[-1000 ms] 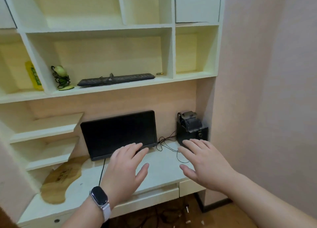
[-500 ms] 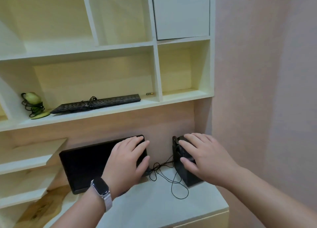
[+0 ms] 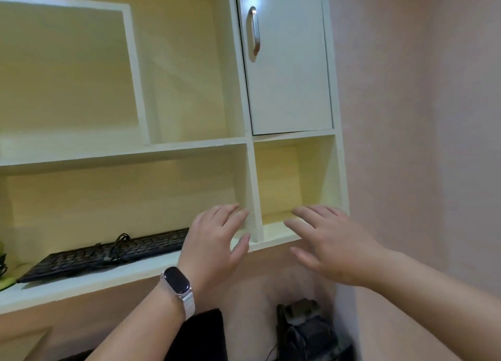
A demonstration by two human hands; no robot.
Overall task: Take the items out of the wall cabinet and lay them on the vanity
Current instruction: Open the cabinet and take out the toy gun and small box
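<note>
Judged barely begun. Wall cabinet point(image 3: 238, 95): door point(image 3: 290, 70) at top right closed, contents hidden. Keyboard point(image 3: 108, 255) on lower shelf point(image 3: 89, 282), left part, near front edge, not yet removed. Left hand point(image 3: 214, 249), right hand point(image 3: 330, 244) raised before shelf front edge, fingers spread, empty.

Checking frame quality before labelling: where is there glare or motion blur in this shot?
Head view: a glare spot on the cabinet door above its handle; the left hand and right hand are softly motion-blurred; the keyboard looks sharper.

Two hands point(image 3: 215, 242) point(image 3: 329, 242), one keyboard point(image 3: 67, 264), one door point(image 3: 287, 62) (one handle point(image 3: 254, 31)).
</note>
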